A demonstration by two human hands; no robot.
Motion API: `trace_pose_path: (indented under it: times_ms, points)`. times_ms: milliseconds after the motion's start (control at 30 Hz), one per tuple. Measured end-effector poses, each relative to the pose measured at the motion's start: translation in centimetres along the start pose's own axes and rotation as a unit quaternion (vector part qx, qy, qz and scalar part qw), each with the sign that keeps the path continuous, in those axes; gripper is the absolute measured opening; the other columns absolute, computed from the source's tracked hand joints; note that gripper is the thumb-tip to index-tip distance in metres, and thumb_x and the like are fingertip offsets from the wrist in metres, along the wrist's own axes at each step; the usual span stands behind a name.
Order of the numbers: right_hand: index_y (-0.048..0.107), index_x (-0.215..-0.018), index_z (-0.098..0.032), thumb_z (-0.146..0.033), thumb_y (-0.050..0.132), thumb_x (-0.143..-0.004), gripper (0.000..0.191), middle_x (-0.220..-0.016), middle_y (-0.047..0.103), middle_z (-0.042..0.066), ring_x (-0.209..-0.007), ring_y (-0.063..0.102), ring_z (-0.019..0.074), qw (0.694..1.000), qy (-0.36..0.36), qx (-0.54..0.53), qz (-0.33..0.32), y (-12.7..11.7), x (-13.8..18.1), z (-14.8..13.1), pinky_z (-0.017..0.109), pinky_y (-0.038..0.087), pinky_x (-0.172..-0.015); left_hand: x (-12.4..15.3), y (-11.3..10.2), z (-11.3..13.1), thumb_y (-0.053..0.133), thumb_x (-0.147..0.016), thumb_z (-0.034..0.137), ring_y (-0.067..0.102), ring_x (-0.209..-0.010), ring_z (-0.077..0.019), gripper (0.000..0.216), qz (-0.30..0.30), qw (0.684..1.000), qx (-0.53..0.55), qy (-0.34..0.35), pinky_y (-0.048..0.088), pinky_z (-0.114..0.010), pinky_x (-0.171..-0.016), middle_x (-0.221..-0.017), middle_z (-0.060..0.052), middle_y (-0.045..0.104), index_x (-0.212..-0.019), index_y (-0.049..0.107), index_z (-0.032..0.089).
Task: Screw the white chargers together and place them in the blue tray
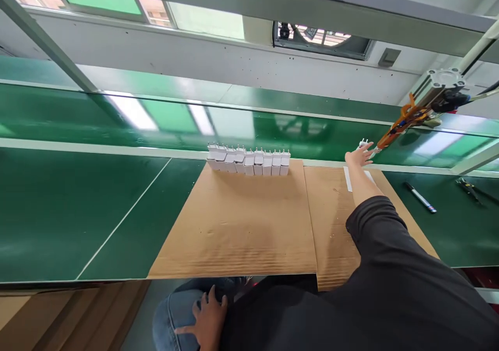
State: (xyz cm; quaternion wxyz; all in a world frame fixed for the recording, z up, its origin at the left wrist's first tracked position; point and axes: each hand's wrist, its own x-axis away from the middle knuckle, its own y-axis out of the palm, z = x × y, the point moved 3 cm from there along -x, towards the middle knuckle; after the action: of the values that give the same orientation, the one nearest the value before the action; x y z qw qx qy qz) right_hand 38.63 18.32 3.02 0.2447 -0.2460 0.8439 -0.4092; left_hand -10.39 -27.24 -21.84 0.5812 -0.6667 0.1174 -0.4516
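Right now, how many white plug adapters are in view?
10: about nine in a row at the cardboard's far edge, one adapter at the right hand. The row overlaps; some may be hidden.

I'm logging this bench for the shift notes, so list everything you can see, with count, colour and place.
chargers: about ten, white, in a row at the left cardboard's far edge
single charger: one, white, at the belt's edge
cardboard: two sheets, brown, side by side on the table
table: one, green, near side
belt: one, glossy green, behind the table
strip: one, white, on the right cardboard
marker: one, black, right of the cardboard
tool: one, dark, far right, kind unclear
cylinder: one, silver, upper right
fan: one, in the wall
left hand: open, on the thigh
right hand: open, stretched to the single charger
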Motion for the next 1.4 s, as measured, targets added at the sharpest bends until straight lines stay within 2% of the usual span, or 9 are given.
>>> trace_pose_path:
  times_ms: [133,367,433,600,800,933,1067,1200,1400]
  points:
    - [0.019,-0.149,-0.010,-0.016,0.051,-0.079,0.077,-0.144,0.034,0.029,-0.136,0.037,0.0365,0.997,0.020,-0.068,-0.003,-0.1,-0.6,0.1,0.059,0.026,-0.111,-0.5,-0.2,-0.2,0.022,-0.089,0.047,0.032,-0.143,-0.0362,0.054,0.003,1.000,0.021,-0.004,0.025,-0.075,-0.101,-0.146,-0.007,0.049,-0.134,0.050,0.037]
    - [0.048,-0.134,-0.015,-0.025,0.053,-0.079,0.056,-0.126,0.056,0.014,-0.116,0.055,0.0237,0.963,-0.174,-0.180,-0.098,0.5,7.3,-1.4,0.042,0.044,-0.103,-0.3,-4.8,0.3,0.031,-0.084,0.046,0.053,-0.130,-0.0264,0.047,-0.110,0.983,0.119,0.090,0.040,-0.053,-0.108,-0.129,0.004,0.065,-0.124,0.055,0.038]
    - [0.049,-0.133,-0.019,-0.033,0.060,-0.078,0.057,-0.122,0.060,0.010,-0.105,0.061,0.0208,0.927,-0.233,-0.235,-0.177,-0.2,11.4,-0.8,0.038,0.050,-0.096,2.0,-8.1,1.4,0.033,-0.084,0.049,0.058,-0.124,-0.0231,0.044,-0.166,0.945,0.207,0.189,0.045,-0.041,-0.107,-0.122,0.006,0.068,-0.115,0.061,0.037]
    - [0.050,-0.130,-0.025,-0.040,0.067,-0.080,0.055,-0.122,0.060,0.009,-0.109,0.063,0.0219,0.757,-0.347,-0.339,-0.438,-4.1,21.5,1.4,0.041,0.052,-0.097,9.0,-17.7,6.5,0.046,-0.088,0.057,0.066,-0.104,-0.0237,0.045,-0.264,0.821,0.343,0.371,0.053,-0.036,-0.095,-0.114,-0.006,0.071,-0.112,0.067,0.025]
    - [0.046,-0.134,-0.026,-0.042,0.063,-0.085,0.054,-0.129,0.058,0.009,-0.120,0.057,0.0248,0.683,-0.483,-0.261,-0.482,-7.7,25.0,0.6,0.046,0.049,-0.103,7.0,-23.4,15.9,0.058,-0.085,0.045,0.061,-0.114,-0.0219,0.046,-0.080,0.774,0.462,0.425,0.052,-0.037,-0.097,-0.123,-0.011,0.063,-0.123,0.057,0.019]
    - [0.042,-0.138,-0.028,-0.045,0.069,-0.080,0.066,-0.135,0.052,0.011,-0.126,0.052,0.0288,0.694,-0.568,-0.217,-0.386,-9.7,26.3,-1.2,0.048,0.046,-0.104,3.5,-24.1,22.4,0.074,-0.072,0.035,0.053,-0.125,-0.0269,0.082,-0.067,0.787,0.403,0.462,0.045,-0.044,-0.105,-0.139,-0.018,0.051,-0.142,0.035,0.016]
    - [0.054,-0.123,-0.026,-0.047,0.066,-0.082,0.048,-0.120,0.063,0.010,-0.107,0.063,0.0283,0.742,-0.555,-0.174,-0.334,-9.5,27.7,-2.6,0.045,0.053,-0.090,1.9,-24.1,26.9,0.080,-0.065,0.027,0.063,-0.111,-0.0265,0.093,-0.084,0.796,0.349,0.488,0.048,-0.043,-0.099,-0.122,-0.016,0.063,-0.142,0.031,0.014]
    - [0.062,-0.110,-0.025,-0.039,0.059,-0.087,0.027,-0.108,0.070,0.007,-0.094,0.067,0.0243,0.745,-0.542,-0.187,-0.341,-8.3,27.1,-2.8,0.039,0.054,-0.083,1.3,-23.3,28.5,0.079,-0.067,0.028,0.068,-0.092,-0.0192,0.079,-0.094,0.776,0.387,0.488,0.053,-0.036,-0.090,-0.107,-0.008,0.069,-0.134,0.039,0.018]
    - [0.065,-0.106,-0.025,-0.044,0.062,-0.087,0.027,-0.102,0.072,0.003,-0.093,0.068,0.0205,0.731,-0.504,-0.275,-0.369,-7.5,24.6,-1.1,0.037,0.055,-0.085,0.8,-22.4,28.5,0.078,-0.070,0.027,0.067,-0.092,-0.0152,0.064,-0.102,0.726,0.435,0.523,0.055,-0.032,-0.087,-0.106,-0.006,0.070,-0.125,0.048,0.020]
